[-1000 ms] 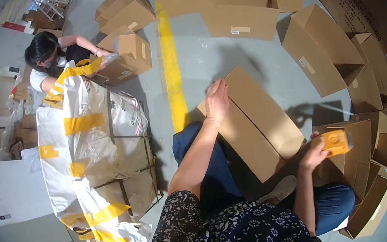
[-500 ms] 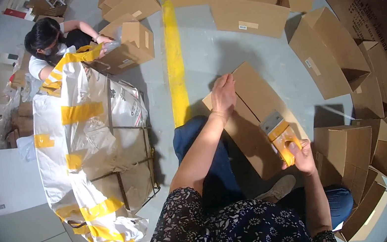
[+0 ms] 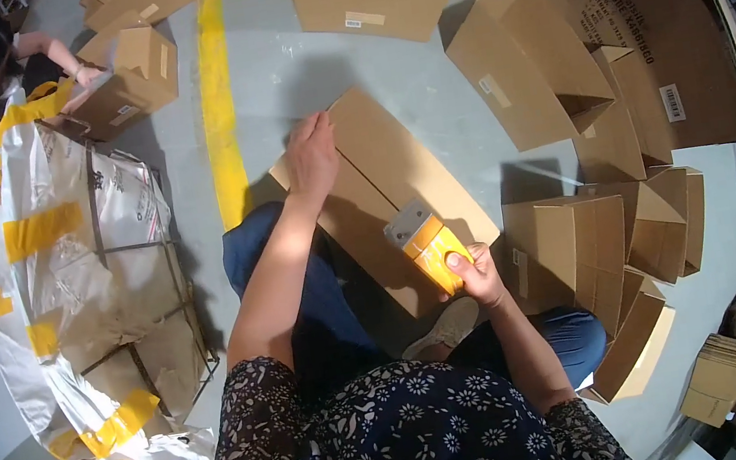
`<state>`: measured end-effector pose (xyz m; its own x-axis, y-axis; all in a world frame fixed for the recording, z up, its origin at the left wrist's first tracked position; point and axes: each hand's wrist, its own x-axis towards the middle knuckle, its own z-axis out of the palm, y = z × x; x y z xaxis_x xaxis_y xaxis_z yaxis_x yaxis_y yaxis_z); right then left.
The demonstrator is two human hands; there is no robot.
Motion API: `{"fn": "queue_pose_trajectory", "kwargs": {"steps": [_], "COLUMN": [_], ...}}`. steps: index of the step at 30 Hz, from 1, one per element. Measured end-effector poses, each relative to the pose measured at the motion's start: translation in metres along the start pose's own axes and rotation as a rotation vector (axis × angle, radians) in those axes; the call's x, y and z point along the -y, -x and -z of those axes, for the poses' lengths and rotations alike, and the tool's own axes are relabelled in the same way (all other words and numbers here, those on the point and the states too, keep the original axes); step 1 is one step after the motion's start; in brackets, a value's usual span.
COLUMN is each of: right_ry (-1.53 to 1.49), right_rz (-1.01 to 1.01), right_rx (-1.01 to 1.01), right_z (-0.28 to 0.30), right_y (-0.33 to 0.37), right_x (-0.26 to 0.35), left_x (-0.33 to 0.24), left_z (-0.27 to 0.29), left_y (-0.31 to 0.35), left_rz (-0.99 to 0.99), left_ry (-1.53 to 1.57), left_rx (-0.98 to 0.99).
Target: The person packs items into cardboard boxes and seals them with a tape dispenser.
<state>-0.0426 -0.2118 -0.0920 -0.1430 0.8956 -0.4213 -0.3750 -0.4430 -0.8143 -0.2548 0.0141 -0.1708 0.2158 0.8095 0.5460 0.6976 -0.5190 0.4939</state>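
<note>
Carton point(image 3: 390, 171), left hand point(image 3: 312, 157) bunched at its far edge, right hand point(image 3: 481, 276) around tape dispenser point(image 3: 432, 244), open floor point(image 3: 407, 76) beyond

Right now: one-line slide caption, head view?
Left fingers on a cardboard box, right fingers gripping a yellow tape dispenser over it, open boxes nearby.

grey floor point(image 3: 258, 37) | yellow stripe point(image 3: 218, 110) | closed carton point(image 3: 405, 158), centre | open cartons point(image 3: 505, 67), right

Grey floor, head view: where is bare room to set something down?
Free: floor between the seamed carton and the open boxes beyond; a patch right of the yellow line. Crowded: the right side, where boxes stand packed together.
</note>
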Motion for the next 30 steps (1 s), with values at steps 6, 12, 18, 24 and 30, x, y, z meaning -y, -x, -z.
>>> {"fn": "queue_pose_trajectory", "kwargs": {"steps": [6, 12, 18, 24, 30], "right_ry": [0.091, 0.103, 0.114, 0.123, 0.119], "right_rz": [-0.014, 0.013, 0.071, 0.037, 0.018], "right_rx": [-0.037, -0.023, -0.017, -0.007, 0.035], "right_z": [0.005, 0.005, 0.007, 0.009, -0.004], "right_y": [-0.002, -0.002, -0.002, -0.001, -0.005], "right_x": [-0.011, -0.014, -0.017, -0.019, -0.006], "left_x": [-0.005, -0.045, -0.084, -0.093, -0.077], "left_z": [0.003, 0.039, 0.071, 0.077, 0.062], "left_y": [-0.001, -0.003, 0.036, 0.032, 0.039], "left_rz": [0.016, -0.003, 1.007, 1.014, 1.086], "left_ry": [-0.004, 0.001, 1.022, 1.294, 1.273], "left_rx": [-0.003, -0.069, 0.745, 0.845, 0.852]}}
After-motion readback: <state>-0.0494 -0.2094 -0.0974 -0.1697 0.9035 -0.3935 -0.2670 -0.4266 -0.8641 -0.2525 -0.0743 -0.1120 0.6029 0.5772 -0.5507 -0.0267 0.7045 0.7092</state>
